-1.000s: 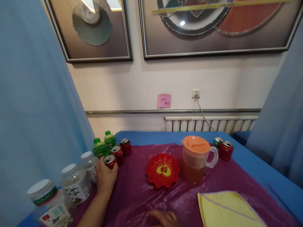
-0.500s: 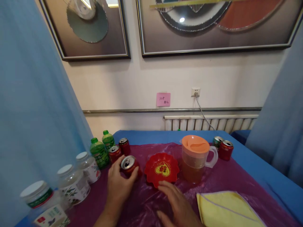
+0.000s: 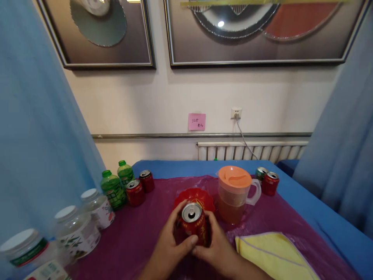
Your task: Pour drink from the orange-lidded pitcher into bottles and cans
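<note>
Between my two hands is a red drink can point(image 3: 193, 223), upright, its silver top showing an opened mouth. The fingers of my left hand point(image 3: 171, 241) wrap its left side, thumb across the front. From the right, my right hand point(image 3: 217, 245) closes round the same can, its thumb low on the front. Just behind the can lies a red scalloped dish point(image 3: 201, 193) with a yellow pattern, partly hidden by the can and my fingers. To the right of the dish stands a clear pitcher point(image 3: 233, 200) with an orange lid and amber liquid inside.
At left stand two red cans point(image 3: 135, 194), green bottles point(image 3: 113, 190) and white-lidded jars point(image 3: 77, 233). A green can point(image 3: 261, 174) and a red can point(image 3: 270, 184) stand right of the pitcher. A folded yellow cloth point(image 3: 271, 254) lies front right on the purple sheet point(image 3: 125, 241).
My left hand has brought the can rightward from beside the other red cans to in front of the dish. My right hand, earlier empty with fingers apart, now grips it too.
</note>
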Demonstrator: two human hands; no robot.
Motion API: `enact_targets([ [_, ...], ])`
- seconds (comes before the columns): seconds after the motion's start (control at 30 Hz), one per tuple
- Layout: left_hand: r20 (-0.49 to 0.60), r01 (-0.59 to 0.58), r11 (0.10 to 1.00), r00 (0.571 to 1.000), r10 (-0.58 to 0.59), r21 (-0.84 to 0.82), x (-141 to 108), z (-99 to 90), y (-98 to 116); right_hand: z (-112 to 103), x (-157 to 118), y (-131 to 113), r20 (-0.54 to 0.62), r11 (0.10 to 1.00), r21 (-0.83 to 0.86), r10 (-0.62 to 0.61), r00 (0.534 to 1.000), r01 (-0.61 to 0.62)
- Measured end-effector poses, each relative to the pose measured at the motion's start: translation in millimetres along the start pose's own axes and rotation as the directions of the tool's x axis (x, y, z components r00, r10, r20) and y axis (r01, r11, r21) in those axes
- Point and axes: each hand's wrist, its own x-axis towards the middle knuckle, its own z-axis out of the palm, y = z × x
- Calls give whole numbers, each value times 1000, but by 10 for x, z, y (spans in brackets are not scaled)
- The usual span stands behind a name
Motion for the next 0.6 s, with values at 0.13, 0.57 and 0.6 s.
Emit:
enact_targets([
  [0.13,307,108,972,951,-39,-210,137,-70,-8,-206,-3,-153,192,956,291,-12,981,-45],
  [0.57,-138,-58,962,986,97,266,791,-40,-270,-921,-361,-280,-445,947,-319,-122,887,-30],
  [0.6,-184,-48,939,976,117,340,842,-74,-342,-1067,-356,-339,-526,927,-374,-203,826,-10],
])
